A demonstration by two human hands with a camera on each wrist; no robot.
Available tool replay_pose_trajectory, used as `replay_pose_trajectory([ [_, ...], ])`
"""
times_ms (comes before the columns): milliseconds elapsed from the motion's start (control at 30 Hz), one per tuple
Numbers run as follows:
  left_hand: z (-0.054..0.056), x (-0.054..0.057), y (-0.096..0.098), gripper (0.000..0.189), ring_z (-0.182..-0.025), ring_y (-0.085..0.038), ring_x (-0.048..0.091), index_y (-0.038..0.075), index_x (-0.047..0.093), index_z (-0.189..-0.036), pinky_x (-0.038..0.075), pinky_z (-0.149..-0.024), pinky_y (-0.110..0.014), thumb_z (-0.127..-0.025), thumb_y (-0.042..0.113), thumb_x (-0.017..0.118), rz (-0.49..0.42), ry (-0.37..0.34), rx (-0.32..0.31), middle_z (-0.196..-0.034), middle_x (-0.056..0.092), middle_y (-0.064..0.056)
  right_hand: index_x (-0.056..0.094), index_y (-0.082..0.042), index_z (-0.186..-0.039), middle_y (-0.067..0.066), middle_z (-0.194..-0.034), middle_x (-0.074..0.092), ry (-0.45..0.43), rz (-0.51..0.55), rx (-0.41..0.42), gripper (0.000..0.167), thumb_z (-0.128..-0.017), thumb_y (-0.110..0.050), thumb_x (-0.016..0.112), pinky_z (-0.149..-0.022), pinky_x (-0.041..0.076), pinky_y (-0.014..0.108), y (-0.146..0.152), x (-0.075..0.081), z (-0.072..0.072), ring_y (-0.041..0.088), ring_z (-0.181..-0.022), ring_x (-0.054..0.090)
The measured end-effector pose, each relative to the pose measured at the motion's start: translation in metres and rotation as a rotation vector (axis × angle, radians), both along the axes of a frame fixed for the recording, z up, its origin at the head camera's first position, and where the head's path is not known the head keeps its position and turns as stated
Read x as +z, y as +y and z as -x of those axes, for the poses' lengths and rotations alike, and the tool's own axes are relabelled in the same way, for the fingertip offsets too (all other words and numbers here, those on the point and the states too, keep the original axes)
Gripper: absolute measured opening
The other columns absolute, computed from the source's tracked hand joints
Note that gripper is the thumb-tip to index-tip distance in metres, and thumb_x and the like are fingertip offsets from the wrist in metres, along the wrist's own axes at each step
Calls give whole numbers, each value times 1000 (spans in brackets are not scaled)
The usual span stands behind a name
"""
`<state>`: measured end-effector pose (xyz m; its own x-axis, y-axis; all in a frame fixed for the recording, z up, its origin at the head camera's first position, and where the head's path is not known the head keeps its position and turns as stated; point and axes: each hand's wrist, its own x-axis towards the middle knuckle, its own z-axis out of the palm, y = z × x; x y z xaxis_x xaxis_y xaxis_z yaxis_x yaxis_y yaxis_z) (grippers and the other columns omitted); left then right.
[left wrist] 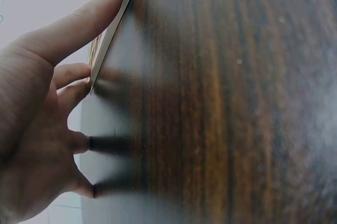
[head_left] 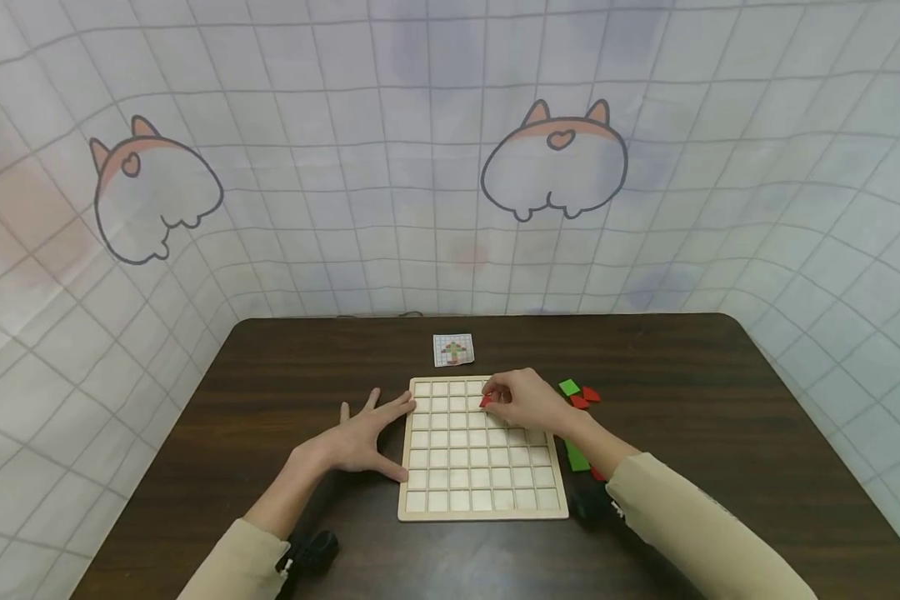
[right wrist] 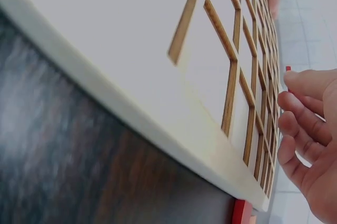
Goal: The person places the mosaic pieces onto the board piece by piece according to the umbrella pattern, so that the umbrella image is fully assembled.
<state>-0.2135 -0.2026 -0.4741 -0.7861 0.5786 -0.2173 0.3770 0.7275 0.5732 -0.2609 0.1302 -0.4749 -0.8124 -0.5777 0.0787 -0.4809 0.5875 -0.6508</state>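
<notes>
A pale wooden grid board (head_left: 450,516) with square recesses lies on the dark table. At its left edge my left hand (head_left: 360,437) rests with spread fingers, thumb and fingertips touching the frame; in the left wrist view the left hand (left wrist: 42,124) has other fingertips on the tabletop. My right hand (head_left: 528,402) is over the board's upper right part and pinches a small red tile (head_left: 485,401) between thumb and fingers. In the right wrist view only an edge of that red tile (right wrist: 288,69) shows above the thumb.
Right of the board lie a green square tile (head_left: 569,387), red tiles (head_left: 590,394) and a larger green piece (head_left: 576,457), partly behind my right forearm. A small picture card (head_left: 453,350) with a gridded pattern lies beyond the board. A patterned white curtain (head_left: 435,167) hangs behind the table.
</notes>
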Motion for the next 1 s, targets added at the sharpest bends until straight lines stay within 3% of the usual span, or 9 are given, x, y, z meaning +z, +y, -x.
replay_pose_trajectory([
  [600,-6,-1,-3,111,-152,-46,-11,16,28,-165,-14,-102,-82,-78,51,88,18,-20,6,-172,9,-6,76,-5,-109,-5,-86,64,10,-30,9,18,-93,-13,78,-72,51,30,-22,-7,-1,11,-76,57],
  [800,0,2,-1,110,-153,-46,-11,16,28,-165,-13,-103,-82,-79,50,88,24,-8,2,-172,9,-7,73,-3,-116,-3,-88,63,-7,-12,7,25,-94,-15,77,-69,51,31,-17,-1,1,14,-75,59],
  [1000,-1,1,-2,111,-153,-46,-11,16,28,-165,-13,-103,-82,-78,51,88,23,-7,3,-172,9,-6,74,-6,-115,-4,-88,63,-19,-2,-8,19,-99,-16,72,-65,49,31,-4,3,0,14,-74,57],
])
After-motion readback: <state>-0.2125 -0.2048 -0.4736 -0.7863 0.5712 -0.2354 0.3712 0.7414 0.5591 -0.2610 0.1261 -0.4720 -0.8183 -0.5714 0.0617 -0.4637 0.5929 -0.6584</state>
